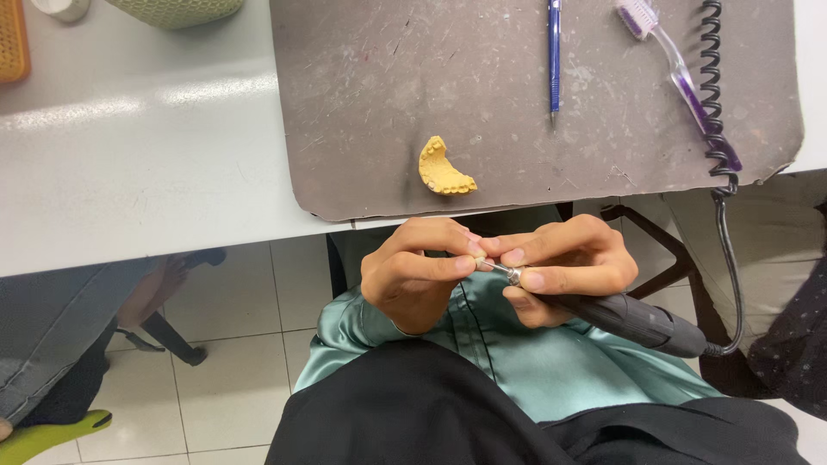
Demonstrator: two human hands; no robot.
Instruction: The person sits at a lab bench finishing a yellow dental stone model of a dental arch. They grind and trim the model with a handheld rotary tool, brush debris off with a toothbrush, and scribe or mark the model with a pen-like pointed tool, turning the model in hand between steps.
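Note:
My left hand (415,274) pinches a tiny pale piece (479,262) between thumb and fingertips, held over my lap just below the table edge. My right hand (564,265) grips a black rotary handpiece (637,321) like a pen, its metal tip (508,272) touching the small piece. A black coiled cord (713,95) runs from the handpiece up across the mat. A yellow dental cast half-arch (443,168) lies on the brown mat (362,103) right above my hands.
A blue pen (554,52) and a purple toothbrush (676,69) lie on the mat's far side. The white table (129,155) holds a green container (177,10) and an orange object (12,39) at the far left. Another person's leg (60,336) is underneath at left.

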